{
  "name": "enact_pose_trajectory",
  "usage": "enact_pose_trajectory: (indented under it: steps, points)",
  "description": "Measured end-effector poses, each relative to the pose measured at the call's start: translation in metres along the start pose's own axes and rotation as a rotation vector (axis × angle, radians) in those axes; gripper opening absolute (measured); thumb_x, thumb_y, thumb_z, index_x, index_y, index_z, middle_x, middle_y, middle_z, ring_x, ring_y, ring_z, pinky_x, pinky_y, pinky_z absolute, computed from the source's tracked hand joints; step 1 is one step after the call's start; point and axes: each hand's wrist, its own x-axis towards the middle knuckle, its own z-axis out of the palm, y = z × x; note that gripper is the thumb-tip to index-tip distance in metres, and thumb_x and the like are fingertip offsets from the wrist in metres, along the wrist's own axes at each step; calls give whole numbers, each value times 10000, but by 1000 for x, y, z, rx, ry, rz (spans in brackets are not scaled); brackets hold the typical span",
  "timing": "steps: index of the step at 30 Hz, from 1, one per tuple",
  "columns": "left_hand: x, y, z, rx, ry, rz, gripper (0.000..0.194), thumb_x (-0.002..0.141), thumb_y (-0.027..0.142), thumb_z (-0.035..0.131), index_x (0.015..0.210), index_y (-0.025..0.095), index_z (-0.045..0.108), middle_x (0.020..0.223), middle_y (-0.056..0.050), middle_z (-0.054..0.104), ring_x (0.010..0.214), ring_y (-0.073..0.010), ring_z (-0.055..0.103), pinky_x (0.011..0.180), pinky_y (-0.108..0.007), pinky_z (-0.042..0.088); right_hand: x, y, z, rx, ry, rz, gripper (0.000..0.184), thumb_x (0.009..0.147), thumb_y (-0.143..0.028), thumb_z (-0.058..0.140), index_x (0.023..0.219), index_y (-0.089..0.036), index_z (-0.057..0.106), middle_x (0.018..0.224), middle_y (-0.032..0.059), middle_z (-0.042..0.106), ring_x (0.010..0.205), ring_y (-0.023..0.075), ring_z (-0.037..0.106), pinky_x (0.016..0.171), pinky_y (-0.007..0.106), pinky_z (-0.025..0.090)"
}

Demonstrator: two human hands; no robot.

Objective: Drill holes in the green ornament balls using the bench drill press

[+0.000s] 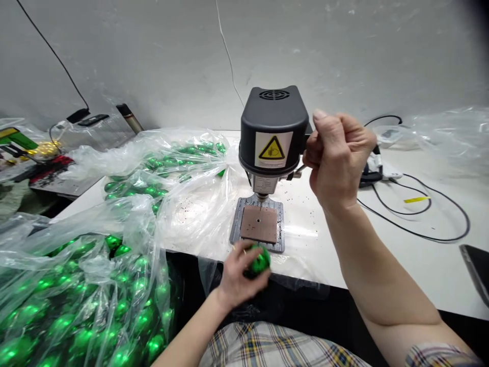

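Observation:
My left hand [242, 278] is curled round a shiny green bauble [260, 261] at the table's front edge, just in front of a small drill press [273, 127]. On the machine's right side, my right hand [338, 153] is closed in a fist round the feed lever [299, 172], which is mostly hidden by the fingers. Under the chuck, a brown square plate [260, 223] with a small hole lies on the grey metal base [237, 224]. The drill bit's tip points down close to the plate.
Clear plastic bags of green baubles [84, 306] fill the left and front left. More bagged baubles [179, 155] lie behind. Dark crumbs dot the white table [305, 255]. A looped black cable [416, 237], a yellow strip [417, 200] and a phone [476, 270] lie on the right.

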Motion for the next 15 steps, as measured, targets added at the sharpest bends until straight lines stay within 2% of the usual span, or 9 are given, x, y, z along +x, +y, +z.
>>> enact_pose_trajectory:
  steps: [2,3,5,6,8,10,12,13,15]
  points:
    - [-36,3,-4,146,-219,218,418,854,324,716,1253,244,616,1233,-149,626,1009,-234,659,830,-344,569,-2,-1,0,0,7,-13,437,834,-294,670,511,-203,390,467,-65,395,374,41,327,330,233,211]
    - [-53,0,-3,241,-346,268,413,872,333,701,1271,267,618,1264,-152,622,1011,-240,657,820,-350,572,-3,-1,0,4,15,-15,435,825,-291,674,504,-202,395,463,-64,398,367,42,323,327,239,201]
    - [-79,-7,1,421,-557,233,436,880,328,703,1305,323,607,1273,-134,635,1013,-242,657,819,-364,576,-5,-3,1,22,29,-9,425,805,-269,681,497,-200,397,463,-61,411,356,42,311,321,251,175]
    - [-87,-10,4,486,-606,180,474,866,337,724,1322,336,596,1263,-127,644,1006,-242,660,819,-369,578,-5,-3,1,29,36,-7,422,798,-258,681,492,-199,396,464,-61,420,351,43,313,318,254,169]
    - [-93,-11,6,507,-548,157,509,832,414,755,1304,291,611,1190,-128,678,930,-225,675,771,-346,582,-5,-4,2,28,43,-6,422,787,-248,682,484,-196,394,462,-61,432,348,49,339,308,255,182]
    - [-82,-6,2,433,-344,274,462,849,501,710,1198,201,659,1048,-132,713,799,-197,674,671,-310,565,-5,-5,2,19,42,-1,435,781,-261,693,479,-193,388,464,-61,444,350,51,357,297,251,198]
    - [-52,-3,-7,364,-133,344,314,924,450,620,1050,170,685,881,-98,716,687,-163,646,600,-282,528,-5,-4,1,25,32,6,454,775,-270,707,478,-190,373,469,-62,444,355,52,361,293,245,202]
    - [-31,-6,-13,363,-59,305,242,955,384,572,993,174,686,812,-77,704,653,-152,631,593,-277,516,-6,-4,0,32,26,6,465,774,-271,712,478,-189,363,469,-63,440,356,51,355,294,243,201]
    - [23,-24,-26,426,-6,3,232,989,255,478,891,185,676,740,-50,679,645,-139,625,622,-262,506,-6,-3,-1,33,26,-4,479,779,-273,715,478,-190,351,464,-65,428,353,52,341,298,244,211]
